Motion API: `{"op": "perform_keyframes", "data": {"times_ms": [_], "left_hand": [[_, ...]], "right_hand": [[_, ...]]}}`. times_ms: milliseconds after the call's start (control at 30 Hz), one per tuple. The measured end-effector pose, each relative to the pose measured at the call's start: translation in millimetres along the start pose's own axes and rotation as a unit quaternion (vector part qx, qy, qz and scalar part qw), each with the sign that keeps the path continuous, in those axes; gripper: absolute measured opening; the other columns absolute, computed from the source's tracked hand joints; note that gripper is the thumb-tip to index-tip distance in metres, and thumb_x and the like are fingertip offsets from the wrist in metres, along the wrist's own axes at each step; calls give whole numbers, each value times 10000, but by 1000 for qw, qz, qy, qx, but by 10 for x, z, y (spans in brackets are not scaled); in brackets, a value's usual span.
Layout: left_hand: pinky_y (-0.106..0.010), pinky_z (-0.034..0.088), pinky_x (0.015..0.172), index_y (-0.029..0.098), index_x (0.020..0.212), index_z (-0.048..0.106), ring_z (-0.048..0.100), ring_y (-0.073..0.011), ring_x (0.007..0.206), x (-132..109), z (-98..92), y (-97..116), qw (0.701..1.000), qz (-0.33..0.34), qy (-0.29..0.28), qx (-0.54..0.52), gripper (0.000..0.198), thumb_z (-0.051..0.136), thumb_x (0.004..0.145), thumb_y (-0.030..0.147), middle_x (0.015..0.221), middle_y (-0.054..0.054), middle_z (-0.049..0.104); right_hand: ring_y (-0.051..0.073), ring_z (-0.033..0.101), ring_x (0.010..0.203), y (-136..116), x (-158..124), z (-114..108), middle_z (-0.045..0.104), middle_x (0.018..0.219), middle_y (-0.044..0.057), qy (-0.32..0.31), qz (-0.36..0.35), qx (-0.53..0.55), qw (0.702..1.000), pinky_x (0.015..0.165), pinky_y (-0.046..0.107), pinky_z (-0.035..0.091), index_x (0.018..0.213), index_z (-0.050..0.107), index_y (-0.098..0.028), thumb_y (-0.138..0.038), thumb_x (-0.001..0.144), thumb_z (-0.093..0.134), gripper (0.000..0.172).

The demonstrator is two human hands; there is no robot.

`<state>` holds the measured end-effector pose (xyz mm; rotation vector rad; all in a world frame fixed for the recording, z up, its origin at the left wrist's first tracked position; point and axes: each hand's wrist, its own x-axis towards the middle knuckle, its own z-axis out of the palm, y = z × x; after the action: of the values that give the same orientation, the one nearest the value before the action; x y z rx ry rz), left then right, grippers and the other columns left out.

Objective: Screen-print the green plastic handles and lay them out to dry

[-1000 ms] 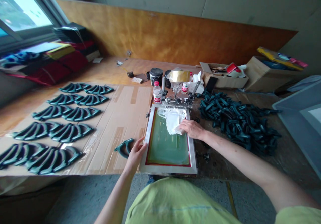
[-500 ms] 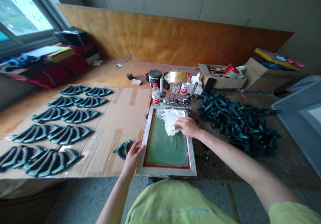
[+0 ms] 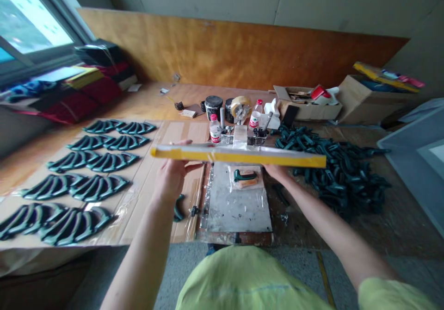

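screen frame [image 3: 239, 155] held up over the plate [image 3: 239, 206] on the bench [image 3: 298, 226], left hand [image 3: 172, 175] with fingers closed on its left end, right hand [image 3: 277, 172] with grip hidden beneath so i cannot tell; i judge both ends want lifting level, clear of the green handle [image 3: 245, 176] below.

Overhead: screen frame [image 3: 239, 156] hangs edge-on across the middle, its left end in the left hand [image 3: 173, 171], roofing the far half of the base plate [image 3: 239, 208].
Base plate, near half: bare, open from the near edge.
Base plate, far half: one green part [image 3: 244, 176] sits under the frame.
Left lane: bare cardboard [image 3: 180, 132] between the plate and the rows of green parts [image 3: 86, 162]; a loose part [image 3: 178, 207] lies just beside the plate.
Right: pile of parts [image 3: 333, 171] near the plate, narrow littered strip between.
Far edge: bottle [image 3: 215, 129], cans [image 3: 213, 104], tape roll [image 3: 240, 106] and hinge clamps [image 3: 255, 139] crowd together.
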<state>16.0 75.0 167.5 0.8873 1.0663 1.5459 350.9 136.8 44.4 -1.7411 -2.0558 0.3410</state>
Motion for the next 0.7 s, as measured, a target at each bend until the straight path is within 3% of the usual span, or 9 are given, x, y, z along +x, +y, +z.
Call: {"op": "perform_keyframes", "data": {"times_ms": [100, 200, 267, 300, 367, 500, 567, 633, 700], "left_hand": [[-309, 577, 674, 188, 883, 640, 666, -177, 783, 211, 161, 130, 1000, -6, -30, -8, 439, 551, 821, 614, 805, -42, 686], [-283, 570, 662, 214, 1027, 619, 668, -149, 736, 107, 177, -23, 1000, -8, 13, -20, 444, 545, 835, 607, 815, -23, 696], [-269, 562, 604, 202, 1110, 603, 670, -149, 676, -161, 160, -294, 995, -102, 12, -4, 481, 592, 819, 584, 818, -35, 712], [-269, 554, 560, 162, 1095, 616, 670, -161, 640, -335, 150, -459, 981, -194, -15, 22, 500, 607, 814, 575, 800, -63, 718], [-321, 573, 582, 141, 1146, 605, 712, -231, 773, -695, 118, -790, 928, -362, -69, 55, 503, 582, 846, 544, 970, -140, 736], [-319, 575, 620, 155, 996, 619, 720, -229, 811, -1131, -187, -1214, 906, -422, -6, 6, 279, 520, 901, 398, 918, -114, 749], [-314, 572, 597, 160, 917, 627, 718, -223, 720, -1147, -558, -1288, 908, -413, 64, 23, 262, 517, 873, 393, 788, -89, 748], [-327, 579, 588, 180, 818, 619, 704, -223, 632, -1095, -1050, -1329, 905, -390, 155, 67, 275, 501, 839, 427, 651, -56, 721], [-336, 580, 556, 213, 752, 594, 680, -222, 550, -1037, -1557, -1386, 883, -384, 235, 132, 236, 503, 808, 423, 560, -22, 693]], "right_hand": [[226, 604, 965, -120, -300, 312, 678, 1020, 80, -63, -60, -32, 996, 830, 336, 461, 1135, 615, -195, -361, 826, 685, 358], [234, 551, 1036, -349, -389, 382, 642, 1049, 89, -83, -88, -69, 990, 888, 352, 421, 1061, 646, -192, -315, 850, 674, 245], [216, 543, 979, -560, -455, 330, 632, 979, 76, -65, -87, -59, 992, 868, 338, 416, 981, 665, -191, -307, 881, 637, 155], [211, 536, 961, -688, -518, 306, 624, 955, 72, -47, -91, -51, 993, 859, 333, 413, 963, 668, -191, -314, 892, 623, 148], [208, 521, 950, -963, -697, 310, 615, 925, 69, -13, -130, -41, 991, 851, 331, 405, 965, 669, -193, -326, 910, 595, 162], [176, 540, 951, -1144, -1049, 404, 649, 964, 37, -69, -319, -11, 945, 860, 308, 402, 1112, 644, -234, -335, 953, 523, 223], [168, 563, 981, -828, -1134, 315, 669, 1025, 35, -114, -268, -35, 956, 859, 295, 411, 1167, 629, -246, -329, 948, 534, 253], [182, 582, 1024, -276, -1173, 84, 683, 1050, 58, -164, -89, -127, 974, 873, 296, 418, 1110, 662, -232, -271, 936, 538, 217], [191, 578, 1107, 352, -1211, -217, 677, 1128, 95, -211, 144, -244, 936, 910, 297, 419, 1162, 646, -234, -210, 932, 499, 274]]}}
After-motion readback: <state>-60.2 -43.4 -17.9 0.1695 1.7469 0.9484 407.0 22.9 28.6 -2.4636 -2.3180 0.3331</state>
